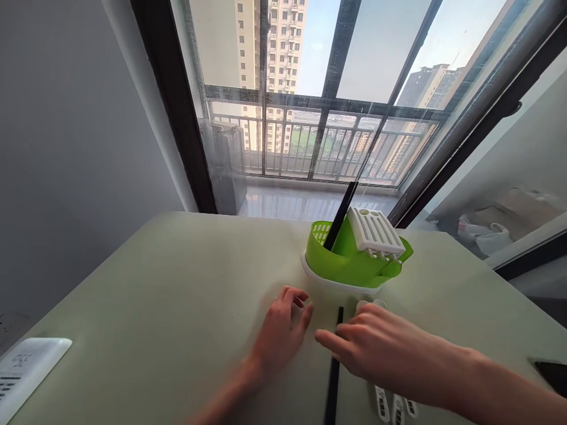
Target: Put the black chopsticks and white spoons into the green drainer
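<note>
My left hand hovers over the table with its fingers loosely curled and the thumb apart; nothing is in it. Palm down, my right hand lies across a black chopstick, thumb and forefinger spread over it; whether they touch it I cannot tell. Partly under that hand are several white utensils with patterned handles, their far ends rounded. Just beyond both hands stands a green cutlery holder on a white base. Black chopsticks lean in its left compartment, and a white slotted rack with hooks is on its right.
A pale green table carries everything. At its left edge lies a white object with dark markings; a dark flat object is at the right edge. Past the far edge are glass doors and a balcony.
</note>
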`<state>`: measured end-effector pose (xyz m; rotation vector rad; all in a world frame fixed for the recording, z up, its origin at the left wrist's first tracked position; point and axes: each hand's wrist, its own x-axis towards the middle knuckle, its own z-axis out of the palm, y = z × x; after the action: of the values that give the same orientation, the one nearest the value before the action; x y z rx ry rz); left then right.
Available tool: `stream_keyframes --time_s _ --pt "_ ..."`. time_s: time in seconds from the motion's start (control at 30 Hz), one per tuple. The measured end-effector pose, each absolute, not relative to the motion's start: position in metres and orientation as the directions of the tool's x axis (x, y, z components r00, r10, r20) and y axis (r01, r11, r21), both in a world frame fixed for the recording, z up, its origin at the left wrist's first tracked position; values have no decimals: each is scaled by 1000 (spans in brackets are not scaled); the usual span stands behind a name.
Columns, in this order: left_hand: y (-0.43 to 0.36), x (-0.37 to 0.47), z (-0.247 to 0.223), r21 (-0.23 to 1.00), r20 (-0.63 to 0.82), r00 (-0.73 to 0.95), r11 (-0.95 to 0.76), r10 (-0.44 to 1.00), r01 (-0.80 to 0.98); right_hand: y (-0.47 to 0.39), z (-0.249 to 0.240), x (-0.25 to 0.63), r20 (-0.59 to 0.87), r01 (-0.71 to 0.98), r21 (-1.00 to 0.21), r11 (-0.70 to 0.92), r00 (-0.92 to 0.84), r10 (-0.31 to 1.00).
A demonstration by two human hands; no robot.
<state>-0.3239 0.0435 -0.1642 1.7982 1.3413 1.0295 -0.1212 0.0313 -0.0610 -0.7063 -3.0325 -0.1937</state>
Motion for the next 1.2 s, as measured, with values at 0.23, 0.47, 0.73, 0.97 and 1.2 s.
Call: stream_keyframes --time_s 0.23,0.47,0.73,0.97,1.2 --pt "44 -324 -166 866 194 158 -245 968 435 10 -86 -125 -138 272 223 936 -942 307" --pt "44 -324 -165 860 204 151 -251 967 444 9 -102 -129 -120 256 180 950 -953 279" --pt "45 -324 -164 857 221 151 -265 964 441 9 -114 -136 -42 260 136 956 -963 268" --pt "46 -324 -164 863 236 152 -279 960 422 14 -122 -151 28 261 107 960 -965 259" --pt "46 -324 -165 867 234 148 -275 961 415 14 -121 -156 66 281 77 957 -959 276"
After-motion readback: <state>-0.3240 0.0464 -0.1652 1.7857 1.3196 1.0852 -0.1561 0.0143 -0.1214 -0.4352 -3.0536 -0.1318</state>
